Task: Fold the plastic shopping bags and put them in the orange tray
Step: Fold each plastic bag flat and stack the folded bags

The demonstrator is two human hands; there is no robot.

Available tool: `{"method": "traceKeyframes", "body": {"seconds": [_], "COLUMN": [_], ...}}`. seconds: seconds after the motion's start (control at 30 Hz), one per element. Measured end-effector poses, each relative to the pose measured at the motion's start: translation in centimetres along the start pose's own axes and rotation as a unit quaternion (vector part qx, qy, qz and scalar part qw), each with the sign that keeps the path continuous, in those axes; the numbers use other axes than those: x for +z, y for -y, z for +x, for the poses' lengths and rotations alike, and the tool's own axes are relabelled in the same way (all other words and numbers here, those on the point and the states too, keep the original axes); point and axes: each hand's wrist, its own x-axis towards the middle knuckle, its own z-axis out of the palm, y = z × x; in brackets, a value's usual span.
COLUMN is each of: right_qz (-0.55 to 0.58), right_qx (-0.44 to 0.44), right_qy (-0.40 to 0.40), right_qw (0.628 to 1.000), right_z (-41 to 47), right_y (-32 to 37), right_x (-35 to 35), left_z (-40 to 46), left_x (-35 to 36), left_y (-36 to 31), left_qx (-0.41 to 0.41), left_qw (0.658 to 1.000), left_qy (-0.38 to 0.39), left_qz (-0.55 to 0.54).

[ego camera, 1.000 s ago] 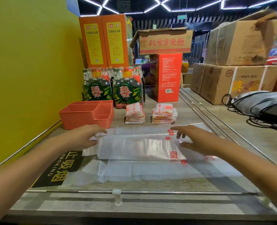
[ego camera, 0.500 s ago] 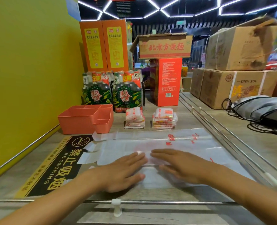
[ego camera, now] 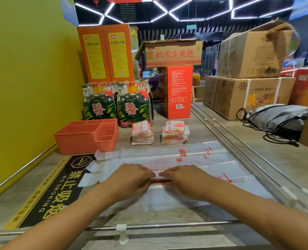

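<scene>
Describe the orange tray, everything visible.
The orange tray looks like matte salmon-orange plastic, rectangular with rounded corners. Thin dividers split it into several compartments, and a lower ribbed pocket sits at its right front corner. What shows of its inside holds no bags. It sits upright on the wood-look counter, beside the yellow wall, in front of the green bottle packs. Neither hand touches it.

Your plastic bag (ego camera: 194, 157): translucent white, red print. Tray (ego camera: 81, 139) beside it: plain salmon-orange. Two folded bag stacks (ego camera: 174, 132): white with red and yellow print. Sticker (ego camera: 55, 188) under your left forearm: black, yellow border and lettering. Tabletop (ego camera: 284, 159): grey wood grain. Bottle packs (ego camera: 117, 103): green, red labels. Wall (ego camera: 23, 69) on your left: yellow-green.
</scene>
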Motion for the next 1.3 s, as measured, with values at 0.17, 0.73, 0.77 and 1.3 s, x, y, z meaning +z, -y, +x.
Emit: {"method": "traceKeyframes", "body": {"seconds": [0.17,0.73,0.77,1.3], "right_qz": [-0.064,-0.186,-0.186,0.082], "right_qx": [-0.007,0.158,0.168,0.063], "right_qy": [-0.043,0.118,0.129,0.083], "right_qw": [0.997,0.963,0.959,0.991], "right_z": [0.6,-10.6,-10.9,-4.3], "right_y": [-0.1,-8.3,-8.7,-4.1], "right_x": [0.0,-3.7,-3.8,-1.7], "left_z": [0.4,-0.6,-0.6,-1.0], "left_x": [1.0,2.7,2.7,0.2], "left_y": [0.4,0.9,0.9,0.9], "left_qx": [-0.005,-0.029,-0.029,0.016], "left_qw": [0.996,0.995,0.995,0.988], "left_qy": [-0.063,0.004,0.005,0.028], "left_qz": [-0.056,-0.099,-0.096,-0.154]}}
